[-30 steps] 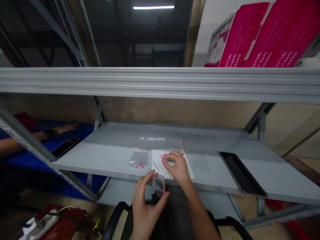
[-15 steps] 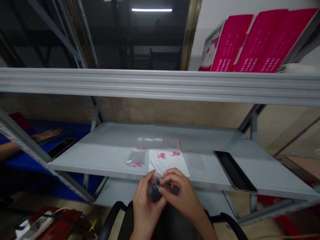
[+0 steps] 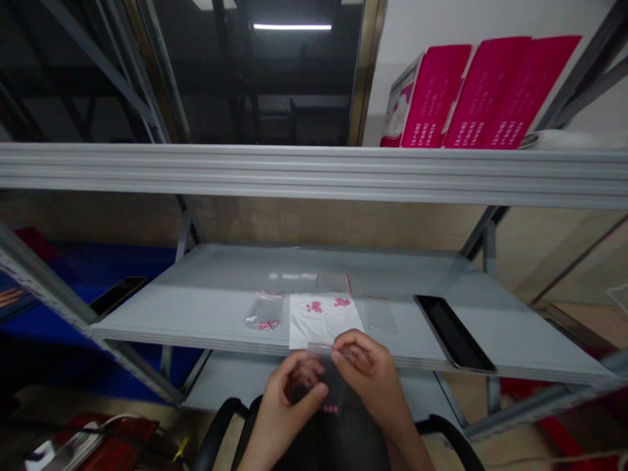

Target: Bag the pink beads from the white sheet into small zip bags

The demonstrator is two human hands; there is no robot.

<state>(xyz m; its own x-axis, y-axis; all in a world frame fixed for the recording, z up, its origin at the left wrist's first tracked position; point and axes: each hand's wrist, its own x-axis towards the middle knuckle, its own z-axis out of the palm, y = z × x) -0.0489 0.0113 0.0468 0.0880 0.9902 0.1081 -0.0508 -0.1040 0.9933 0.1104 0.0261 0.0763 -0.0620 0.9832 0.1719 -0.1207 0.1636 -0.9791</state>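
The right hand (image 3: 366, 367) pinches the top edge of a clear zip bag (image 3: 333, 386) holding pink beads, while the left hand (image 3: 289, 399) grips its side. Beyond, a white sheet (image 3: 321, 330) and a second small bag (image 3: 265, 311) lie on the grey shelf (image 3: 196, 301).

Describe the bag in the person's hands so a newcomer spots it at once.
On the grey metal shelf, find the white sheet near the front edge. Just below it, a clear plastic bag hangs between the person's left hand and right hand. Unlike the clear bag lying on the shelf, it is held up, pink pieces at its bottom.
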